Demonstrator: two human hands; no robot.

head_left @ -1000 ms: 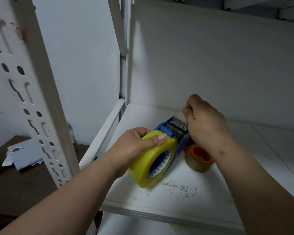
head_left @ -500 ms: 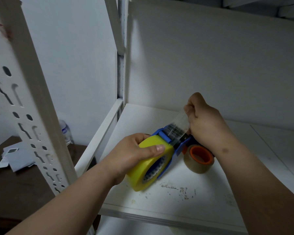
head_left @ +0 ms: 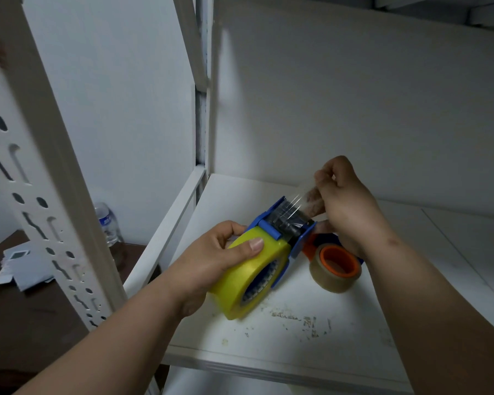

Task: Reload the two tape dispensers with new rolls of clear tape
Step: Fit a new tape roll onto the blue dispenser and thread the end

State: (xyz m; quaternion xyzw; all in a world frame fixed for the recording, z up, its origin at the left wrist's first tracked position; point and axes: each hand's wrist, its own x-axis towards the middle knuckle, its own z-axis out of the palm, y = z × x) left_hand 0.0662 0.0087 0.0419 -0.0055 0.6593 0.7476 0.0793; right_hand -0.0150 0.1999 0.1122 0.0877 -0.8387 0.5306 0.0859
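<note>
A blue tape dispenser carries a thick yellowish roll of clear tape. My left hand grips that roll from the left, thumb across its top, just above the white shelf. My right hand pinches the free end of the clear tape strip, which stretches up and right from the dispenser's front. A second roll of clear tape with an orange core lies flat on the shelf under my right wrist. An orange and blue part shows behind it, mostly hidden.
A white perforated shelf upright stands at the left front. A plastic water bottle and papers rest on a dark table lower left. The shelf's back wall is close behind my hands.
My right hand has drawn the tape end up and to the right, so a longer strip spans from the dispenser. The dispenser in my left hand has stayed near the same spot.
</note>
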